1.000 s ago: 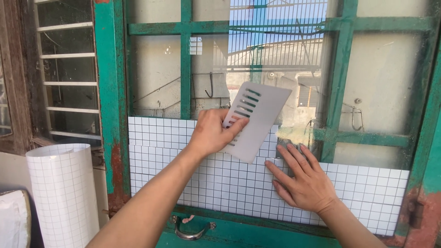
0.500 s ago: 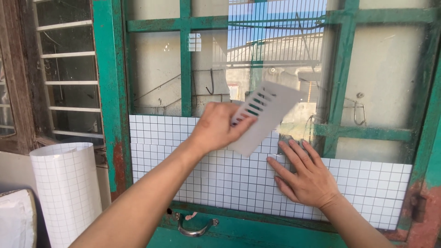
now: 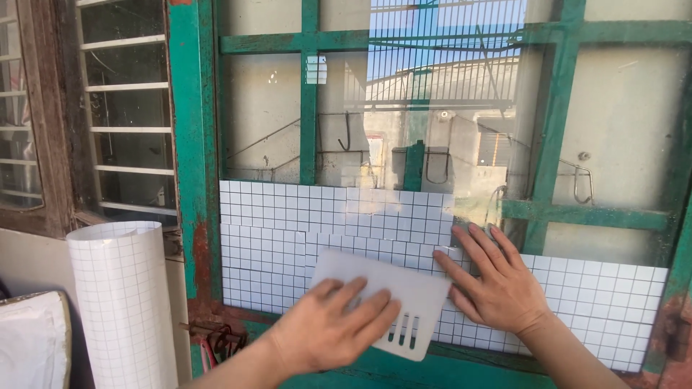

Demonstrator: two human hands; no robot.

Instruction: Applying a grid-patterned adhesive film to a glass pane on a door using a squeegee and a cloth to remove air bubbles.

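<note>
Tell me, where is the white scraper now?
In the head view, low centre: the white scraper lies flat on the grid film under the left hand, beside the right hand.

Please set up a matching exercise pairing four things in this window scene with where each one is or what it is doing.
Things:
1. left hand
2. right hand
3. roll of grid-backed film
4. white scraper

Places or states:
a. standing upright at the left of the green window frame
b. lying flat with fingers spread on the grid sheet
c. pressed against the sheet under a hand
d. pressing the slotted tool to the sheet

Pairs: 1-d, 2-b, 3-a, 4-c
</note>
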